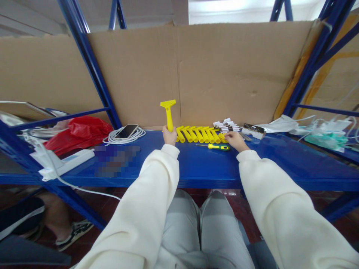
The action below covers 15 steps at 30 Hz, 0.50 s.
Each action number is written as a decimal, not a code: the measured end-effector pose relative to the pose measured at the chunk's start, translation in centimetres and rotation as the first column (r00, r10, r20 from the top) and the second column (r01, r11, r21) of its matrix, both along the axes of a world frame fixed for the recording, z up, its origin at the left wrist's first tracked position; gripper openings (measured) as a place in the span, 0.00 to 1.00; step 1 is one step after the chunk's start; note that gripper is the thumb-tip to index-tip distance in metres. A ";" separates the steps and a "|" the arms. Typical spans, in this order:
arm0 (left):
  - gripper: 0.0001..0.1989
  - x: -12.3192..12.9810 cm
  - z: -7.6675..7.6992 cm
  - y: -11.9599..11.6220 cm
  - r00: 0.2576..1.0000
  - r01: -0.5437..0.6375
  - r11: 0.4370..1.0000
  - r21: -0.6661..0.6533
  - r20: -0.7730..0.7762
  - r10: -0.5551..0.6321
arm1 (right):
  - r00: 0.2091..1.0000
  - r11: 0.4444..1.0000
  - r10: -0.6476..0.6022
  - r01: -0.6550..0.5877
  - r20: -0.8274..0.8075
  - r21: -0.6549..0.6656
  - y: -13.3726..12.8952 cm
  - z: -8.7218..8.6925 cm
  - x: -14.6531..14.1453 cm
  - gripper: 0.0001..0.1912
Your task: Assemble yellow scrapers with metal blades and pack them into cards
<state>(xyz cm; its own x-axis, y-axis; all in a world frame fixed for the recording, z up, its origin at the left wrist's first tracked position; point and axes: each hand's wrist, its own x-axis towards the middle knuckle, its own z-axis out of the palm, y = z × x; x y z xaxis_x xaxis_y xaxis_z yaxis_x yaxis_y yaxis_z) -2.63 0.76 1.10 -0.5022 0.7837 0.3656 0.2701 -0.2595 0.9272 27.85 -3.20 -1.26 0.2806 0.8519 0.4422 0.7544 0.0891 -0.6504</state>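
Observation:
My left hand (169,136) is closed around the handle of a yellow scraper (168,112), holding it upright with its wide head at the top. To the right of that hand, several similar yellow scrapers (198,135) lie side by side in a slanted row on the blue shelf. At the row's right end, my right hand (235,140) has its fingers pinched together over small yellow parts (223,137); whatever lies between the fingertips is too small to make out. In front of the row lies a yellow and dark screwdriver (218,147), its shaft pointing left.
Behind the right hand are several small white packets (226,125) and a black and white box (253,130). A phone (127,131) rests on a coiled white cable (112,139) at left, near a red plastic bag (81,132). Cardboard (224,74) stands behind the blue shelf (207,168).

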 end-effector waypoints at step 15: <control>0.06 0.7 -0.1 -1.2 0.960 0.084 0.995 0.057 -0.271 -0.066 | 1.000 1.000 0.002 -0.002 0.003 -0.014 -0.1 0.1 0.0 0.10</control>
